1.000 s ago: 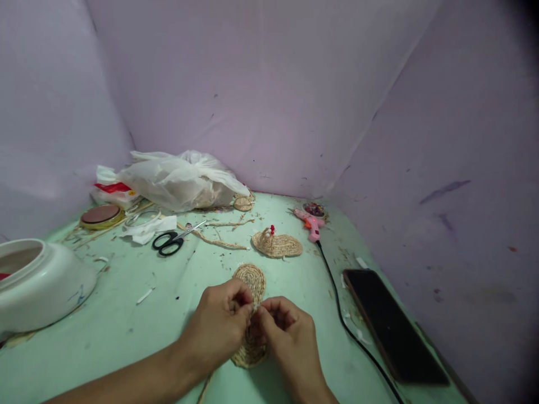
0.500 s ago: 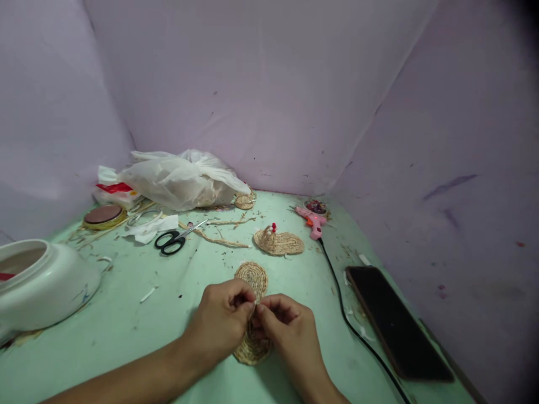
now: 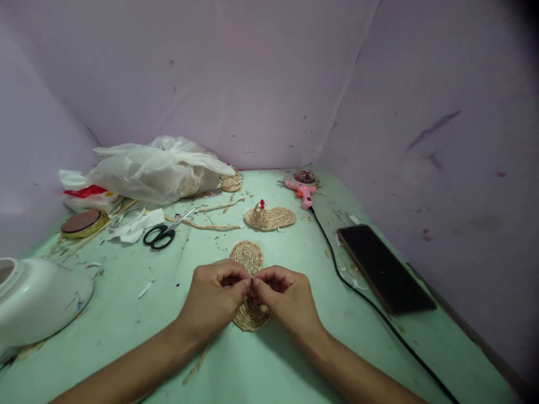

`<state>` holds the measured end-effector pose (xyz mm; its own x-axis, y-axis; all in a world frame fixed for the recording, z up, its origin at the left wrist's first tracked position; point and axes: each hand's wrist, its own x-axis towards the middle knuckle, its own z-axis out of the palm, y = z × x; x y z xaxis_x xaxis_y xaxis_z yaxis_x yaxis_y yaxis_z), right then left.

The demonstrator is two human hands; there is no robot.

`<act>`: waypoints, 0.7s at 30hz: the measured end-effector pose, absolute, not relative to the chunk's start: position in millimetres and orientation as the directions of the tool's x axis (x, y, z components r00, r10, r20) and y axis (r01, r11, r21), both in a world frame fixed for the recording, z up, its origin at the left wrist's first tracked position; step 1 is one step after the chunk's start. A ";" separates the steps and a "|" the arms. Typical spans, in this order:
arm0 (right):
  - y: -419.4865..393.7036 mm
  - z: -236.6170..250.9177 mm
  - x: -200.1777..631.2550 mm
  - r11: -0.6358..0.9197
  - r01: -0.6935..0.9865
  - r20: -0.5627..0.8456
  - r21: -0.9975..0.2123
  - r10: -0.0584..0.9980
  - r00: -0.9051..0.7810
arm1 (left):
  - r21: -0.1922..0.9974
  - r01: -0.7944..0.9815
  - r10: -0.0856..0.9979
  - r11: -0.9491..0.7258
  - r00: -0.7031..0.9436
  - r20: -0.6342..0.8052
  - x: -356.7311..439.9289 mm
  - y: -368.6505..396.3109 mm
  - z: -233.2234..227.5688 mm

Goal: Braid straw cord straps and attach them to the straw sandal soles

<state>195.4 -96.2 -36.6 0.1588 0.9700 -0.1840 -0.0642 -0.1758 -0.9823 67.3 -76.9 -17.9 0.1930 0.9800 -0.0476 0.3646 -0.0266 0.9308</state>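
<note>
Both hands meet over a coiled straw slipper sole [image 3: 246, 255] lying lengthwise on the green table. My left hand [image 3: 219, 294] is pinched, thumb against forefinger, above the sole's narrow middle. Fingertip to fingertip with it, my right hand [image 3: 286, 294] is pinched too. Whatever lies between the fingertips is too small and covered to make out. Beyond them sits a small woven slipper [image 3: 272, 218] with a strap topped by red and white beads. Strands of straw cord [image 3: 214, 226] lie to its left.
Black-handled scissors [image 3: 162, 235] lie left of centre. A pink glue gun [image 3: 304, 192] rests at the back, its black cord running past a phone [image 3: 385, 269] on the right. A white pot [image 3: 46, 306] stands at left, a plastic bag [image 3: 155, 171] against the wall.
The view has shifted, so the table things appear higher and mostly further left. Both hands stay pinched together over the sole, and more of the right forearm shows.
</note>
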 end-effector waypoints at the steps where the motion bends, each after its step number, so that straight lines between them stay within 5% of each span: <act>1: -96.8 -36.6 195.5 -0.174 -0.061 -0.181 -0.983 0.970 0.159 | 0.929 0.370 0.980 -0.012 0.189 -0.062 66.9 -76.5 -18.7; 21: -95.4 -39.3 191.7 -0.210 -0.105 -0.223 -0.972 0.966 0.128 | 0.949 0.226 0.957 0.218 0.140 -0.253 73.5 -77.7 -17.0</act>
